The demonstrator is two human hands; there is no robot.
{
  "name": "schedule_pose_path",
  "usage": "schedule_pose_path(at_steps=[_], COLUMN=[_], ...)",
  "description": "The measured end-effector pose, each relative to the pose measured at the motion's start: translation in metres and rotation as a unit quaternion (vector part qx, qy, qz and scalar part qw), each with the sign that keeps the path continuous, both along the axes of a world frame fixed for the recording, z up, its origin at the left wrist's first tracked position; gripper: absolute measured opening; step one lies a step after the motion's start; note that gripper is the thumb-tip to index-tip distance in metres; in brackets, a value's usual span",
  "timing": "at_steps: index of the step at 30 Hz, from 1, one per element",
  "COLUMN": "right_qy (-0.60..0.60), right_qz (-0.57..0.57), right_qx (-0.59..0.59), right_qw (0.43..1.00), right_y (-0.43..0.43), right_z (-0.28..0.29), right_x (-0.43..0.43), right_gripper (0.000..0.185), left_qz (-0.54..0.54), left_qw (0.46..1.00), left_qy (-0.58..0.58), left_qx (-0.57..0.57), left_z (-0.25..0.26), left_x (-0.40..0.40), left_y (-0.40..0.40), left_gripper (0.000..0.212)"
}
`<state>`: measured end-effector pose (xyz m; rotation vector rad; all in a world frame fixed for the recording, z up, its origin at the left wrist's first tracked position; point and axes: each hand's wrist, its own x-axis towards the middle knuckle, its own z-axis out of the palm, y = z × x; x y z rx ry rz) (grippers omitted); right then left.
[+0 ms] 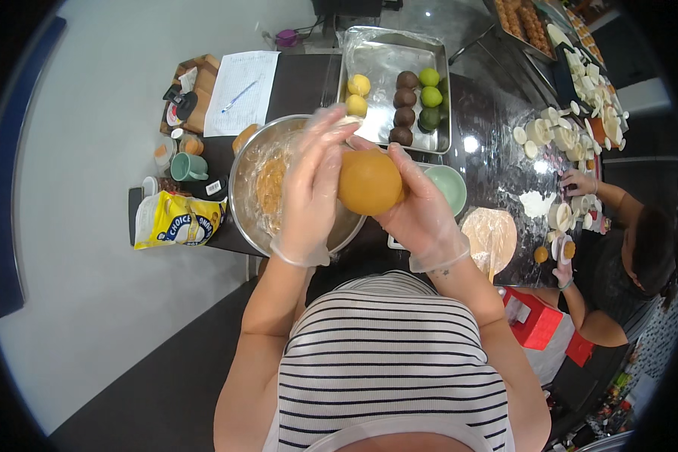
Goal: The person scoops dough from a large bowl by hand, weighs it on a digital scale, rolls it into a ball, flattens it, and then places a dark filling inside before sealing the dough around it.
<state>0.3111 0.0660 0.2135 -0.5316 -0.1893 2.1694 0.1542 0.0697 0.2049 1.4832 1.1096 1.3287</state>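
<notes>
Between my two gloved hands is a large, smooth amber dough ball (369,182). My right hand (424,212) cups its right side and underside, thumb along the upper edge. My left hand (312,181) lies against the ball's left side, palm inward and fingers stretched upward. Both hands wear clear plastic gloves. Beneath them stands a wide steel mixing bowl (239,206), partly hidden by my left hand. Inside it, crumpled cling film covers an amber mass of dough (272,183).
Beyond the bowl, a metal tray (376,56) holds yellow, brown and green balls. A green bowl (447,186) and a floured round board (489,237) stand right. A yellow flour bag (183,223) and mug (189,167) are left. Far right, a co-worker's hands (579,183) work near white molds (542,133).
</notes>
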Motion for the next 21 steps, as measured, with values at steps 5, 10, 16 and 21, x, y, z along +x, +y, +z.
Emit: schedule_pose_path(at_steps=[5,10,16,21], right_qy=[0.010,0.019,0.053,0.026], right_qz=[-0.011,0.001,-0.004,-0.035], right_qx=[0.000,-0.003,-0.001,0.024], right_qw=[1.000,1.000,0.999,0.999], right_y=[0.000,0.000,-0.001,0.002], right_z=[-0.009,-0.021,-0.002,-0.005], right_x=[0.000,0.005,-0.001,-0.003], right_gripper=[0.045,0.042,0.044,0.046], left_qz=[0.043,-0.016,-0.050,0.072], left_qw=[0.944,0.916,0.929,0.928], left_qy=[0.301,0.367,0.341,0.329], left_qx=[0.128,0.162,0.134,0.162], left_z=[0.012,0.018,0.025,0.005], left_x=[0.005,-0.003,-0.014,0.008], left_y=[-0.014,-0.001,0.009,-0.006], left_gripper=[0.054,0.081,0.090,0.086])
